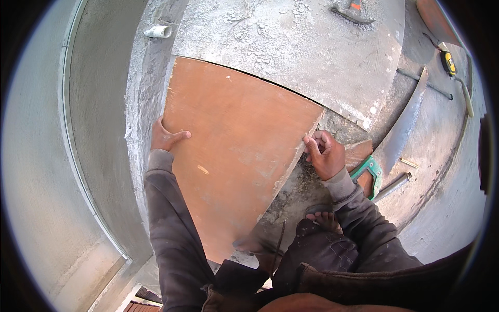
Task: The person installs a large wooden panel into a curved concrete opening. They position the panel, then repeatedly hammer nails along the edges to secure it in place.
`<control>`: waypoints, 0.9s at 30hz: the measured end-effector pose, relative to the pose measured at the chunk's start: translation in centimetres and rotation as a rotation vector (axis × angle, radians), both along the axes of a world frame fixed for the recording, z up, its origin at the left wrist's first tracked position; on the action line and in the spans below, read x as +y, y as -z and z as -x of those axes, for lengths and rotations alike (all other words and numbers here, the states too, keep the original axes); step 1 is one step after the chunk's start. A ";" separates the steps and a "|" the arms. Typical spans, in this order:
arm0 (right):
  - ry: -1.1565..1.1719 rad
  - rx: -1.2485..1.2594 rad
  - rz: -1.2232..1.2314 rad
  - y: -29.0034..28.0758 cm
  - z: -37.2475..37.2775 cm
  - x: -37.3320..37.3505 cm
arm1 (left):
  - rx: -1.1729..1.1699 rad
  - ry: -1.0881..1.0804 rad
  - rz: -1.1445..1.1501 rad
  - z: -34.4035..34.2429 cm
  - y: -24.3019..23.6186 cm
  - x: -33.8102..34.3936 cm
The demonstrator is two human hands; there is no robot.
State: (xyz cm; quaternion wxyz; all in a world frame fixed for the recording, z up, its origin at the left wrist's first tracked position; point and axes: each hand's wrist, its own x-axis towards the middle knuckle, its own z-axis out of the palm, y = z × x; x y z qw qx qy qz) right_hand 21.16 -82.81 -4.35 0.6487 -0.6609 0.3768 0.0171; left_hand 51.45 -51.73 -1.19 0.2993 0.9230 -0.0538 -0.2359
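Observation:
A large brown plywood board (236, 151) lies flat on a dusty concrete surface. My left hand (165, 137) grips its left edge, thumb lying on top of the board. My right hand (325, 153) holds the board's right edge, fingers curled around it. Both sleeves are dark and dusty. A bare foot (325, 218) rests on the concrete just below the right hand, beside the board's lower right edge.
A green-handled handsaw (395, 138) lies right of my right hand. A grey, dust-covered board (312, 47) with rubble lies beyond the brown one. A yellow tape measure (448, 62), a metal rod (392, 186) and a white pipe stub (157, 31) are nearby. A plastered wall (99, 130) drops at left.

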 end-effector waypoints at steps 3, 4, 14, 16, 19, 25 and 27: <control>0.029 -0.016 -0.017 0.2 0.0 0.1 | -0.038 0.047 -0.041 0.4 -1.4 -1.5; 0.041 -0.018 -0.030 0.3 0.0 0.2 | -0.053 0.064 -0.038 0.3 -1.2 -1.4; 0.031 0.062 0.002 0.6 0.3 -0.2 | -0.059 0.077 -0.062 -0.8 1.0 0.1; -0.010 0.072 0.082 1.1 0.1 -0.8 | -0.089 0.112 -0.141 -0.6 0.4 -2.1; -0.159 0.023 0.291 0.9 -0.4 -1.3 | 0.098 -0.004 -0.062 0.4 0.2 -0.5; -0.151 0.112 0.377 2.4 0.0 -1.5 | -0.071 0.145 -0.306 0.2 0.2 -1.0; -0.146 0.100 0.357 2.2 -0.1 -1.5 | -0.090 0.155 -0.370 0.4 0.6 -0.6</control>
